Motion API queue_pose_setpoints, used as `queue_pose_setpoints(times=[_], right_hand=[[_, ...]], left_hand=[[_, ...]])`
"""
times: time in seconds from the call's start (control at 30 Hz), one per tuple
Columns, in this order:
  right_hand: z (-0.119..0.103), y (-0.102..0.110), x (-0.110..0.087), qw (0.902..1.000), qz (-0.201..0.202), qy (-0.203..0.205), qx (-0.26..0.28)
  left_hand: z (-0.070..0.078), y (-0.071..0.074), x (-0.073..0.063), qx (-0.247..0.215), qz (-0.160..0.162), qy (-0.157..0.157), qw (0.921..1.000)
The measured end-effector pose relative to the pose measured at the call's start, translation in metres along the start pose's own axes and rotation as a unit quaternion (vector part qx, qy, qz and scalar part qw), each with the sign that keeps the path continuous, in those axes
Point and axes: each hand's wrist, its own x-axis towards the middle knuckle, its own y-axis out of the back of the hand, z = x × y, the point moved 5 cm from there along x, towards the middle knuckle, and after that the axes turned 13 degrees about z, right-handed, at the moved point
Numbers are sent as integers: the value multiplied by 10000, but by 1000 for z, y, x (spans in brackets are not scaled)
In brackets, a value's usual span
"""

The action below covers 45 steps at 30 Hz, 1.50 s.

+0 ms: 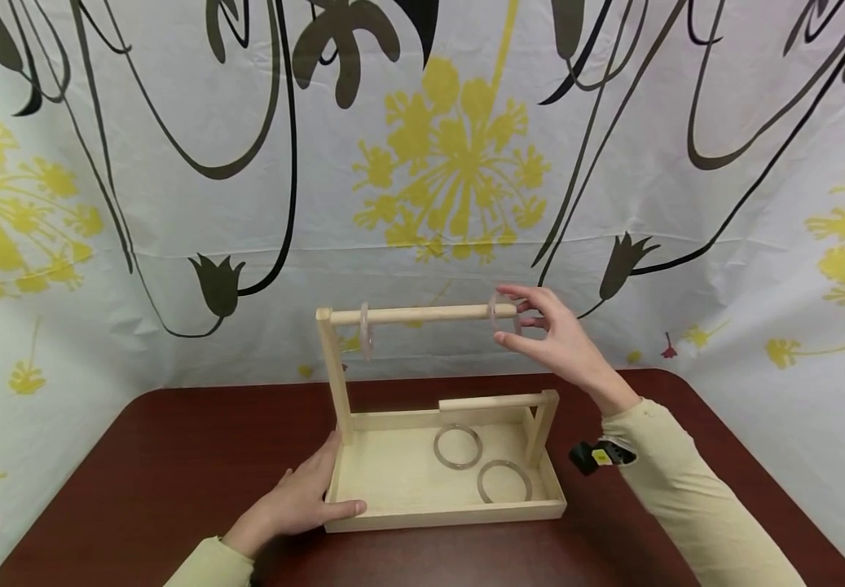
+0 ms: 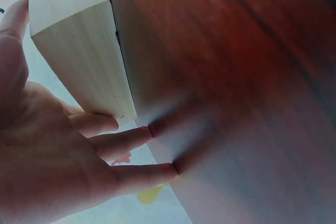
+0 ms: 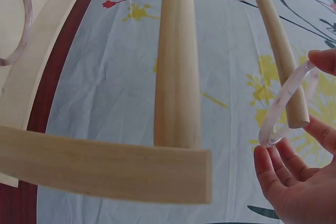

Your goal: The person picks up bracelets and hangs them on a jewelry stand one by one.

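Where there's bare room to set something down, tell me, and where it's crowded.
Bare: the table left of the left hand, and the tray floor between the taller post and the two flat rings. Crowded: its right end, where those rings lie near the shorter post, and the free end of the upper rod, where the right hand holds another ring.

The rings (image 3: pixel 282 98) are pale pink (perhaps faintly mottled), the rack (image 1: pixel 393 473) blond, the table (image 1: pixel 195 456) red-brown, the backdrop (image 1: pixel 459 163) yellow-flowered white.
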Motion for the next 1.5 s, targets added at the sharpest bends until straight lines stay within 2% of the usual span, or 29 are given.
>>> queue_pose_setpoints(times=[0.23,0.53,0.77,0.9,1.17,1.33,1.5], right_hand=[[0,-7,4,9997,-135,35,-197],[-5,-12,10,9967,-208,376,-683],[-8,-19,11,9946,-306,545,-829],[-11,-23,11,9925,-309,770,-893],[-19,-28,15,9833,-256,1424,-1100],[-26,-33,18,9726,-303,1924,-1271],[-32,-36,19,9643,-361,2127,-1534]], left_hand=[[0,-1,0,-2,16,-14,10000],[0,0,0,5,79,-68,9999],[0,0,0,-21,96,-90,9999],[0,0,0,-11,77,-90,9999],[0,0,0,-20,55,-83,9999],[0,0,-1,35,33,-29,10000],[0,0,-2,30,24,-16,10000]])
